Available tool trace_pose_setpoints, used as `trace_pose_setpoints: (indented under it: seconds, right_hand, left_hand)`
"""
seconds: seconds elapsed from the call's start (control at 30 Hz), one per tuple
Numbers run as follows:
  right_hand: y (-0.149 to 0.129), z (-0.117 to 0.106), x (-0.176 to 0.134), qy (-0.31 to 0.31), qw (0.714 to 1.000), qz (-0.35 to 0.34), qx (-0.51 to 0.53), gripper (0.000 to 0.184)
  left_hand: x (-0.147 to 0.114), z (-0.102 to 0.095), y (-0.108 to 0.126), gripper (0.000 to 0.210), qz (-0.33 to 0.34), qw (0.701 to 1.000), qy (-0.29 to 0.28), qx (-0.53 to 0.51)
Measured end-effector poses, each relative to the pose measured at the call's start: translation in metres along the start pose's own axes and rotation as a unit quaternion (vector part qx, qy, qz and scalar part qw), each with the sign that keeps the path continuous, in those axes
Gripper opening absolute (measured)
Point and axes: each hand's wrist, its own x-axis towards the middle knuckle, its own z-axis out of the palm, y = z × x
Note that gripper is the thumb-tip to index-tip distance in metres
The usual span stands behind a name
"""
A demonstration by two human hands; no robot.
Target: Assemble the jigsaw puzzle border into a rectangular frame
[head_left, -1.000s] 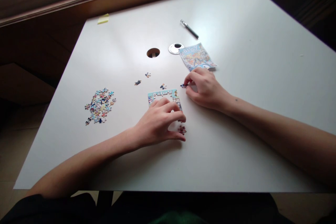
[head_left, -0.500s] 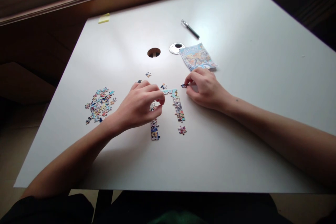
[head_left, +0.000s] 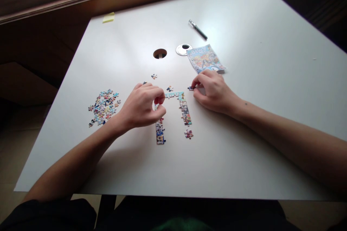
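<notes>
Fingers [head_left: 156,92] of the left hand [head_left: 139,105], curled but parted, seemingly empty, swing left across the puzzle frame [head_left: 185,111] on the worktop [head_left: 230,162], baring its right side and a loose piece [head_left: 189,134]; right hand [head_left: 211,89] stays at a dark piece [head_left: 190,88], grip unclear.

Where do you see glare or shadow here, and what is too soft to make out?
Head view: pale glare on the white tabletop beside the slim black-and-clear pen; head view: soft shadow below the bare left hand; head view: fine detail on the light-blue paper leaflet and the small multicoloured jigsaw pieces is too soft.
</notes>
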Motion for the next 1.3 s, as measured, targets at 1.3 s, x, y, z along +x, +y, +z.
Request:
trace_pose_setpoints:
  seconds: [1.3]
  right_hand:
    - [0.0015, 0.0012, -0.0006, 0.006, 1.000, -0.005, 0.000, 0.011]
  left_hand:
    - [0.0014, -0.0052, -0.0029, 0.008, -0.010, 0.993, 0.021, -0.117]
